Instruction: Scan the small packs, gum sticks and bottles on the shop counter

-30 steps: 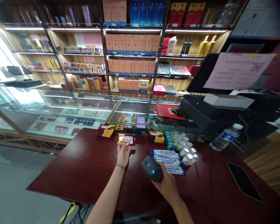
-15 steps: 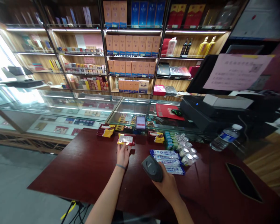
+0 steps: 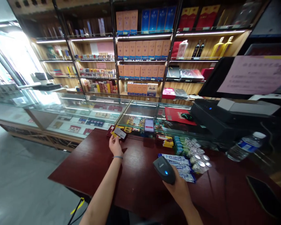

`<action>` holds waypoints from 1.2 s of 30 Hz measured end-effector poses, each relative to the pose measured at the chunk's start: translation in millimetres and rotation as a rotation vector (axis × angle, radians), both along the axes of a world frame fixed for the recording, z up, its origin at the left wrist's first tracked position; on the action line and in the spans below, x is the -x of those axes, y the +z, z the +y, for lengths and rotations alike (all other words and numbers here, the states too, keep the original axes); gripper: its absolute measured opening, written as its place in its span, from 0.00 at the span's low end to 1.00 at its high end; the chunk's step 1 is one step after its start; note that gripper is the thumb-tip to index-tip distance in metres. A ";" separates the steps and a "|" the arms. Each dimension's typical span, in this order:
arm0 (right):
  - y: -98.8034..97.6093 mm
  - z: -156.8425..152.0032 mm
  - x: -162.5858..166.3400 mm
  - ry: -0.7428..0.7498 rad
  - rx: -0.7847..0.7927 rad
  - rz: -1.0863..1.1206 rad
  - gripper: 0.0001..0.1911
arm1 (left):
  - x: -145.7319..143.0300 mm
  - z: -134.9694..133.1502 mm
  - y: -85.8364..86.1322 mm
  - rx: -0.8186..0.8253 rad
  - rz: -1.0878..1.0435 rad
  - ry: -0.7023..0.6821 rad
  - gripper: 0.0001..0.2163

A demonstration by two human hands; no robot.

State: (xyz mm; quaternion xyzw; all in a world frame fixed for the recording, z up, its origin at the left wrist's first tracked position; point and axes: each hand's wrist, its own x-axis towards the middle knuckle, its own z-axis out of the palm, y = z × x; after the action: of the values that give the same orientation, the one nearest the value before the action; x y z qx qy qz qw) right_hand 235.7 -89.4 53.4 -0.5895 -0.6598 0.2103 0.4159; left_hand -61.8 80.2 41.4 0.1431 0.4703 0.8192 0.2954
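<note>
My left hand (image 3: 115, 146) pinches a yellow and dark red snack packet (image 3: 119, 132), its pale label side facing up. That packet hovers over or touches the left stack of matching packets (image 3: 110, 130), which it partly hides. In my right hand (image 3: 178, 187) is a dark grey barcode scanner (image 3: 164, 169) with a blue light lit on top. Beneath and beyond the scanner lie several blue and white wrapped sticks (image 3: 178, 160). A second stack of yellow and dark red packets (image 3: 165, 141) sits farther back, left of the small cans.
Small silver-topped cans (image 3: 199, 157) and blue-green ones (image 3: 178, 144) stand in rows. A water bottle (image 3: 245, 146) and a dark phone (image 3: 263, 193) are on the right. The glass display counter (image 3: 140, 109) borders the dark red table (image 3: 89, 165); a lit-screen device (image 3: 149, 125) rests there.
My left hand has carried the packet leftward to the left stack, tilting it. A blue light now shows on the scanner, still in my right hand. The view has shifted left.
</note>
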 end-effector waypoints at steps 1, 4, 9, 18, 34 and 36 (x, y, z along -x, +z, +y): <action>-0.4 -0.1 0.2 -0.006 -0.006 0.007 0.24 | 12.7 4.0 3.0 -0.002 0.106 0.042 0.16; -2.6 0.0 -0.4 -0.014 -0.013 0.026 0.24 | 47.3 12.0 9.4 0.013 0.349 0.137 0.15; -6.9 1.6 -4.1 -0.001 0.044 0.013 0.25 | 84.1 20.0 16.2 0.033 0.798 0.115 0.12; -9.8 2.4 -7.0 -0.028 0.051 0.035 0.27 | 97.1 42.5 8.0 -0.089 1.125 -0.303 0.13; -2.0 4.0 -4.8 -0.091 0.022 0.050 0.25 | 103.2 52.1 3.0 -0.038 1.153 -0.395 0.15; 0.1 3.6 -5.7 -0.108 0.024 0.028 0.23 | 104.3 53.6 4.4 -0.016 1.239 -0.348 0.17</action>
State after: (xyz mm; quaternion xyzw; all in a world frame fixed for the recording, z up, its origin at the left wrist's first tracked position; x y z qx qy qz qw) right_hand 241.4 -85.8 53.4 -0.6263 -0.6183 0.2038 0.4288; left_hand -166.1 133.8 45.7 0.6662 0.5174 0.5284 0.0964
